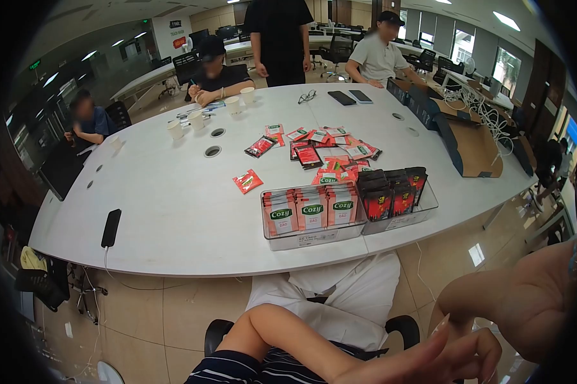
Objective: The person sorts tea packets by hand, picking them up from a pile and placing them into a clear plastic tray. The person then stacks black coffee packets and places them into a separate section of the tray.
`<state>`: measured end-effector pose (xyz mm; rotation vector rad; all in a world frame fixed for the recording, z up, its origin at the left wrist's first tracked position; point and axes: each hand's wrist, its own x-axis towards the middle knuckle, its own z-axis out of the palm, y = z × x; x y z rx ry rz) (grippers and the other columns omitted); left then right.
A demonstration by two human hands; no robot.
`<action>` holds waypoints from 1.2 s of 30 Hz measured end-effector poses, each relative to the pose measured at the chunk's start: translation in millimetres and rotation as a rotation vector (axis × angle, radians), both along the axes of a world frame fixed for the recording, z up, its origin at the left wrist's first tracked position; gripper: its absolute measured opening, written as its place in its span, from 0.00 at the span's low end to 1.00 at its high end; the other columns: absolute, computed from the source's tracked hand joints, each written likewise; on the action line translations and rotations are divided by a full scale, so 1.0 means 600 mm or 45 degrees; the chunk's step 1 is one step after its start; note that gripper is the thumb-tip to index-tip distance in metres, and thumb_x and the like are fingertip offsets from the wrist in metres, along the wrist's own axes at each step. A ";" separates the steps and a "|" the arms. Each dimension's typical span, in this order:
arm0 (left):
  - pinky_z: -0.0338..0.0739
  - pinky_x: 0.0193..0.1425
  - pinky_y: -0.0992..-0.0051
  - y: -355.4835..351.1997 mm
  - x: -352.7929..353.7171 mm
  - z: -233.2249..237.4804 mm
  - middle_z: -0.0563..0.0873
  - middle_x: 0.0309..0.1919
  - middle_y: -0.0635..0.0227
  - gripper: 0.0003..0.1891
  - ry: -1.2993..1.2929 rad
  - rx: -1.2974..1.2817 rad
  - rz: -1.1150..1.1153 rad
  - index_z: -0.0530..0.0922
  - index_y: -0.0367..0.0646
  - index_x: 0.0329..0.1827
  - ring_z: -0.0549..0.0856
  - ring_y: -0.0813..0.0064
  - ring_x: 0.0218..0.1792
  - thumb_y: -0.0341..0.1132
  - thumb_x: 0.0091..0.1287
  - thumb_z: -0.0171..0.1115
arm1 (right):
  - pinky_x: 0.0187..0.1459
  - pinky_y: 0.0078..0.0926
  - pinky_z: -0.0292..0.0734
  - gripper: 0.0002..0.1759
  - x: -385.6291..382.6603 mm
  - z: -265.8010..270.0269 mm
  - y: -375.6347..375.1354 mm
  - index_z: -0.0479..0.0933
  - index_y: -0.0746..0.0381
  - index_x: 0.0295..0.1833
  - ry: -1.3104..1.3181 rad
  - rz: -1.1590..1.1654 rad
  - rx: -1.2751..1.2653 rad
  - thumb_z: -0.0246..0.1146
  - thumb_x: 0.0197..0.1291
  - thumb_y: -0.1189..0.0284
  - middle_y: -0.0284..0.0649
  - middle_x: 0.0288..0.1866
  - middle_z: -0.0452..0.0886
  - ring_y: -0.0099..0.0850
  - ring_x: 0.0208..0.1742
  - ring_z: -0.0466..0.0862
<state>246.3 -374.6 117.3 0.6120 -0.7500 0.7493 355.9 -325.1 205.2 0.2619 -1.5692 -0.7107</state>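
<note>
My left hand [423, 361] reaches across my lap to the lower right, its thumb and fingers apart with nothing seen in it. Close above it is my right hand [525, 304], coming in from the right edge with a bent finger pointing down toward the left fingertips. Its other fingers are partly cut off by the frame. In front of me on the table, a clear divided tray [301, 241] holds upright pink Cozy sachets [312, 212] and black-and-red sachets [391, 200]. Behind it lies a loose pile of mixed sachets [359, 150], with a single pink sachet [247, 182] to its left.
A phone [111, 228] on a cable lies at the left of the white table [173, 211]. Paper cups [175, 130], glasses [307, 96] and two phones [342, 97] are farther back. Open boxes [471, 150] with white cables stand right. Several people are around the far side.
</note>
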 end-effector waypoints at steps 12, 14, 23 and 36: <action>0.71 0.52 0.69 0.001 -0.003 0.002 0.79 0.44 0.63 0.13 0.010 -0.036 -0.092 0.71 0.42 0.45 0.79 0.69 0.47 0.43 0.72 0.48 | 0.51 0.38 0.73 0.22 -0.017 -0.002 0.005 0.70 0.68 0.62 0.015 0.027 -0.027 0.59 0.63 0.72 0.48 0.45 0.83 0.39 0.47 0.80; 0.71 0.52 0.69 0.004 -0.004 -0.001 0.79 0.44 0.63 0.13 0.018 -0.050 -0.091 0.72 0.42 0.45 0.79 0.69 0.48 0.44 0.72 0.48 | 0.51 0.39 0.73 0.23 -0.020 -0.003 0.006 0.70 0.68 0.62 0.022 0.031 -0.030 0.59 0.63 0.72 0.48 0.45 0.83 0.39 0.46 0.80; 0.71 0.52 0.66 0.088 -0.110 -0.043 0.79 0.43 0.61 0.08 0.280 0.190 0.754 0.72 0.43 0.42 0.78 0.65 0.48 0.39 0.70 0.55 | 0.51 0.39 0.73 0.23 0.008 -0.056 0.049 0.69 0.68 0.63 0.189 -0.126 -0.230 0.58 0.64 0.72 0.48 0.44 0.83 0.39 0.46 0.80; 0.57 0.71 0.56 0.211 -0.334 -0.289 0.63 0.72 0.55 0.32 1.513 -0.279 2.513 0.59 0.43 0.71 0.63 0.59 0.71 0.54 0.71 0.45 | 0.67 0.35 0.62 0.31 0.161 -0.454 0.340 0.68 0.67 0.67 1.071 0.030 -1.942 0.36 0.76 0.54 0.51 0.60 0.76 0.36 0.62 0.75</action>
